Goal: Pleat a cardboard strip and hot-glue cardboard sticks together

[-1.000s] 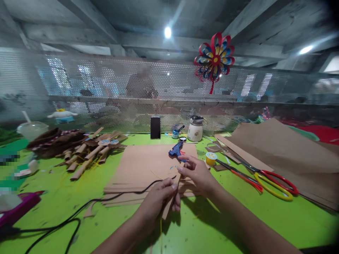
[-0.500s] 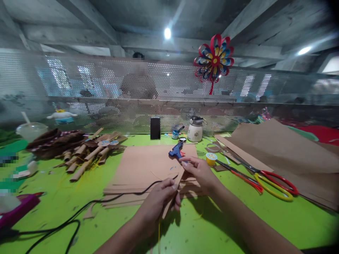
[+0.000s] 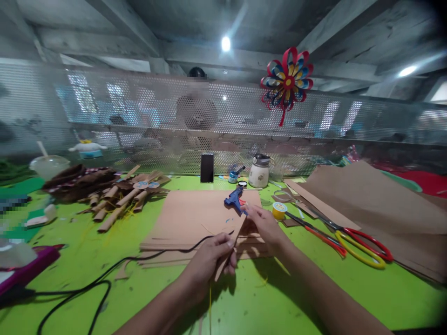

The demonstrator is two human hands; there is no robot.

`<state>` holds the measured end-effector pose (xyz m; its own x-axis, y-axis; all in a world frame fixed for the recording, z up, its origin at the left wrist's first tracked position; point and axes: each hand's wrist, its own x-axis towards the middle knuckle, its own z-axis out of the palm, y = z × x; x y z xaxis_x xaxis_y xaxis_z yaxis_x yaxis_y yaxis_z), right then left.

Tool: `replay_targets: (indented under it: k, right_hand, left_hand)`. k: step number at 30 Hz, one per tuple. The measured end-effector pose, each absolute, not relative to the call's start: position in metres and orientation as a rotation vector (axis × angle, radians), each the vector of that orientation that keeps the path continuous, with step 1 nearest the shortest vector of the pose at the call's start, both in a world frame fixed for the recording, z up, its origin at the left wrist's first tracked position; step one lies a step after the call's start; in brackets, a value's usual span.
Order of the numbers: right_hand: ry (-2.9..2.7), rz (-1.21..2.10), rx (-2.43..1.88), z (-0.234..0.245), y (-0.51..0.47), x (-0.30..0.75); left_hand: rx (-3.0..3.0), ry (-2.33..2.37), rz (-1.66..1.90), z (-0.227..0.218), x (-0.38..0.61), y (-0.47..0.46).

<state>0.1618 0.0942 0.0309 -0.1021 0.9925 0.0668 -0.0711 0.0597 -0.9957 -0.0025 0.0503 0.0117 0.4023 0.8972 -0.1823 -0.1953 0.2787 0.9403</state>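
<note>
My left hand (image 3: 209,256) is closed on the lower part of a folded piece of brown kraft paper (image 3: 238,232), held slanted above the table. A thin yellow string (image 3: 210,302) hangs below this hand. My right hand (image 3: 263,225) has its fingers bent at the upper end of the same paper, partly hiding it. Just beyond those fingertips a blue hot glue gun (image 3: 234,200) lies on a stack of brown kraft paper sheets (image 3: 190,209); whether the fingertips touch it is unclear.
A black cord (image 3: 139,257) crosses the left side. Rolled paper pieces (image 3: 118,202) lie at back left. Scissors (image 3: 363,246), a yellow spool (image 3: 279,211) and large brown paper (image 3: 377,209) lie right. A phone (image 3: 207,168) and a white jar (image 3: 259,172) stand behind. A person (image 3: 196,109) is beyond the perforated screen.
My right hand has shifted slightly at the paper's upper end, its fingers lower and closer together. My left hand keeps its hold. The view has turned slightly left.
</note>
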Motion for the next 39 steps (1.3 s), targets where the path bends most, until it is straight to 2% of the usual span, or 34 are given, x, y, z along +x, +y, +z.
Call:
replay_targets:
  k: [9,39]
  right_hand:
    - [-1.335,1.36,-0.965,0.028,0.081,0.148]
    - [-1.343,1.099,-1.032,0.034,0.08,0.151]
  left_hand:
    - [1.046,0.825,0.914,0.014,-0.002,0.05]
    - [1.194,0.908,0.912,0.009,-0.004,0.054]
